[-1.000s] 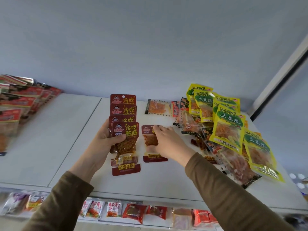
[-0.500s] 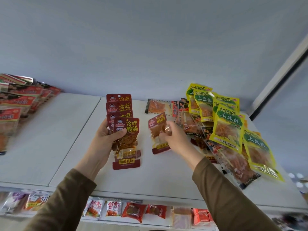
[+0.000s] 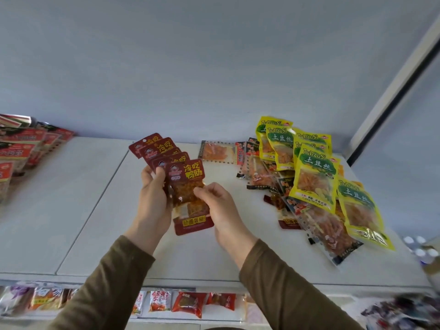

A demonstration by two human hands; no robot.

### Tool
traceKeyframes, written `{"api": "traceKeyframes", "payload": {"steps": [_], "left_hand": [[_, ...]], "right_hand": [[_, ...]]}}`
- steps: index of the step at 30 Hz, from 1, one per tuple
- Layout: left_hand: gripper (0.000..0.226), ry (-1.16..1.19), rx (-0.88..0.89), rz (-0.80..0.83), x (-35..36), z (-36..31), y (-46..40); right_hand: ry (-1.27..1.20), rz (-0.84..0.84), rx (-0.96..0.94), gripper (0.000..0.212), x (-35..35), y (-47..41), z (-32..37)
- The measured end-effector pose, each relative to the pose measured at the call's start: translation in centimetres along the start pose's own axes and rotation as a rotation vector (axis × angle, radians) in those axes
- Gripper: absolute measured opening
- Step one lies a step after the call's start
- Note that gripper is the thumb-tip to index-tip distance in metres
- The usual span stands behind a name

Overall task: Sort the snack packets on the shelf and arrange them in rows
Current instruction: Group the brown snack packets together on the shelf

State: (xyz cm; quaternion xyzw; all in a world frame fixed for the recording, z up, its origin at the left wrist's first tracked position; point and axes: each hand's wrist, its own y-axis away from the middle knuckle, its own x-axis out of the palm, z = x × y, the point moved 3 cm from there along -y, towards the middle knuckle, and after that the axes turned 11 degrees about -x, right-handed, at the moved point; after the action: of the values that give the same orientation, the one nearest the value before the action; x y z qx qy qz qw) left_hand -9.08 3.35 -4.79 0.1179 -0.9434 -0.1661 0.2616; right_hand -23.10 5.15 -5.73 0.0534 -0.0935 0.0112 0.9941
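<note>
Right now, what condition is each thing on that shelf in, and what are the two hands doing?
Left hand: grips a fan of dark red packets.
Dark red packets: fanned, overlapping, lifted off the shelf.
Right hand: pinches the front packet of the fan.
Yellow packets: overlapping in a loose row.
Clear packets: jumbled, partly under the yellow ones.
Red packets at far left: stacked, overlapping.
Shelf: white, flat.

Your left hand [image 3: 152, 201] is raised, fingers curled in a grip; your right hand [image 3: 220, 210] pinches beside it, both sleeved forearms reaching forward.
</note>
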Motion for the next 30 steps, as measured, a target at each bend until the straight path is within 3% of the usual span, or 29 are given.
{"api": "traceKeyframes", "payload": {"steps": [5,9,11,14,18,22,25,30], "left_hand": [[0.067,-0.117,-0.033,0.166,0.3,0.6,0.3],[0.073,-0.225,0.069,0.138,0.1,1.5,0.2],[0.071,-0.206,0.07,0.11,0.2,1.8,0.1],[0.069,-0.163,0.045,0.126,0.1,2.3,0.0],[0.066,-0.139,-0.004,0.216,0.2,2.4,0.1],[0.065,-0.121,-0.047,0.231,0.6,2.6,0.1],[0.065,-0.125,-0.041,0.239,1.0,2.9,0.3],[0.062,-0.143,-0.019,0.256,1.6,3.2,0.4]], "right_hand": [[0.033,-0.01,-0.036,0.023,-0.5,-0.4,-0.5],[-0.036,-0.018,-0.099,0.035,-0.2,-0.5,-0.3],[0.13,0.021,-0.162,0.038,-0.4,-0.3,0.0],[0.706,0.146,-0.33,0.044,-2.1,0.3,1.1],[1.202,0.101,-0.549,0.043,-6.9,2.7,2.1],[1.449,0.108,-0.43,0.055,-10.9,4.6,1.1],[1.511,0.035,-0.403,0.062,-12.5,5.5,0.8],[1.608,0.101,-0.272,0.074,-11.9,5.6,-0.2]]}}
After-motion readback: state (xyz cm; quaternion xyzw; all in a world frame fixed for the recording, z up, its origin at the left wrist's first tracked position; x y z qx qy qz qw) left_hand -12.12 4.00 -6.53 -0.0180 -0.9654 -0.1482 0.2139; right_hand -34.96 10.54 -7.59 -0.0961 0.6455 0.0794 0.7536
